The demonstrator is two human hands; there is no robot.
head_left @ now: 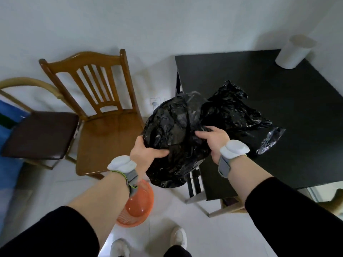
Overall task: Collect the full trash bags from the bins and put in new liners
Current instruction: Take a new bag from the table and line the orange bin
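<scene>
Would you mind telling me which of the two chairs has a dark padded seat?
The bent-frame chair at far left; the slatted-back chair beside it has a bare wooden seat.

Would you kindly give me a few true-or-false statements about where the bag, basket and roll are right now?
1. Both hands, left hand and right hand, grip the crinkled black plastic trash bag. True.
2. The round orange plastic mesh basket stands on the black square table. False: it stands on the floor.
3. A white cylindrical roll stands on the table's far corner. True.
4. The bag rests on the brown wooden slat-back chair. False: it is held in the air.
</scene>
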